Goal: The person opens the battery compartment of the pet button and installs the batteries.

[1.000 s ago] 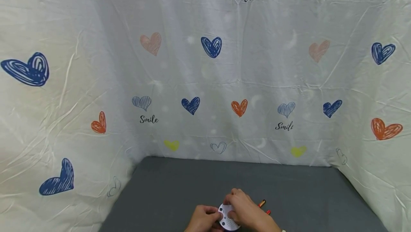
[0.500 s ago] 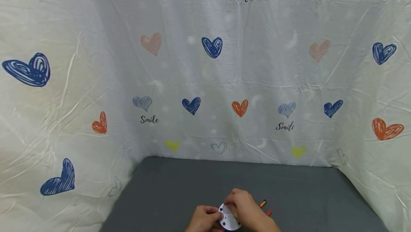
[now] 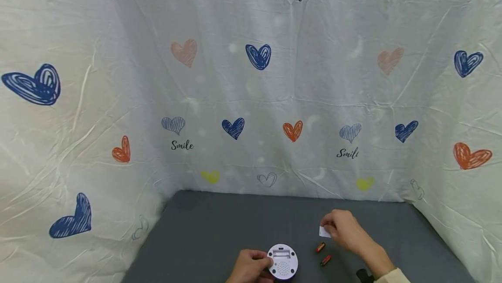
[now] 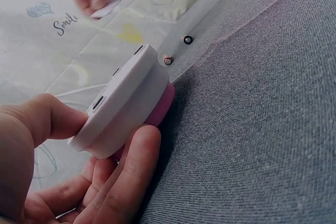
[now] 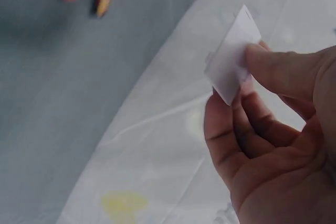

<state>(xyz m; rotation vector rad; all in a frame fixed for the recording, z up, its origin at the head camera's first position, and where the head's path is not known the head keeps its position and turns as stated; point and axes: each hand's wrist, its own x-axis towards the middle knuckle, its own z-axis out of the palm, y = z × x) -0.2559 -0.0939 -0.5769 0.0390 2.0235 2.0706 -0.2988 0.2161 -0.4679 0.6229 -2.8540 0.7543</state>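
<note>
My left hand [image 3: 252, 266] pinches the edge of a round white device [image 3: 283, 269], thumb on its face and fingers beneath. Its underside faces up in the head view, showing an uncovered battery compartment, a patch of small holes and dark feet. A pink part [image 4: 161, 106] shows under the white body in the left wrist view. Farther right, my right hand [image 3: 347, 230] holds a small white battery cover [image 5: 236, 56] between thumb and fingers, raised off the table. Between the hands lie two red and black batteries, one [image 3: 320, 247] behind the other [image 3: 325, 261].
A dark grey cloth covers the table [image 3: 235, 217]. White curtains [image 3: 290, 78] printed with hearts and "Smile" hang at the back and both sides. A dark band [image 3: 364, 276] sits at my right wrist, by a pale sleeve [image 3: 393, 276].
My right hand has lifted the battery cover off the device and moved right and back with it, past the batteries. The compartment now shows uncovered. The left hand keeps its hold.
</note>
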